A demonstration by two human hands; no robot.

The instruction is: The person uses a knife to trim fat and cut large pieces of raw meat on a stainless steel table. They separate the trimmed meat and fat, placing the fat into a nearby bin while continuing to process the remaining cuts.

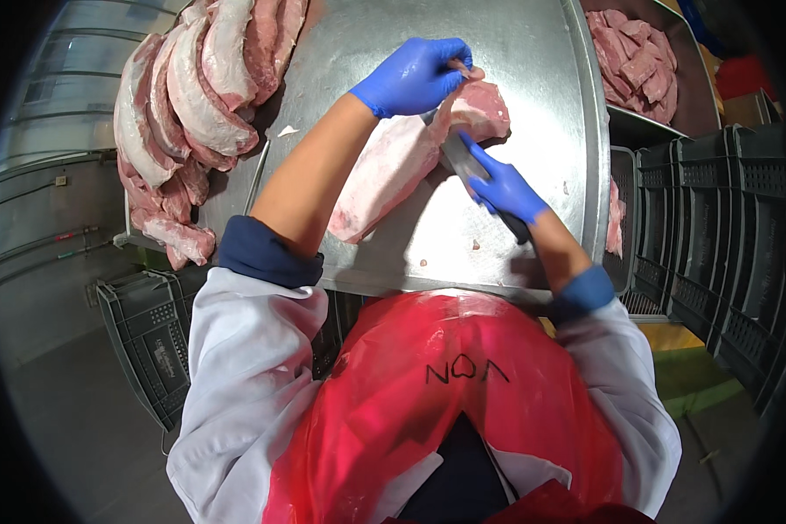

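Observation:
A long pale slab of raw meat [384, 175] lies slantwise on the metal table [533, 166], its cut pink end [483, 112] toward the far right. My left hand [419, 77], in a blue glove, pinches a thin flap of meat [467, 70] above that end. In my blue-gloved right hand [508, 188] is a knife [459, 159] with a dark handle. Its blade points up and left, against the side of the slab near the cut end. The blade's tip is hidden by the meat.
Several long fatty meat pieces [210, 87] are heaped at the left. A metal tub of pink meat chunks [633, 65] stands at the far right. Dark plastic crates [703, 218] are stacked at the right, and another crate [148, 341] is at lower left. Small scraps [475, 245] dot the table.

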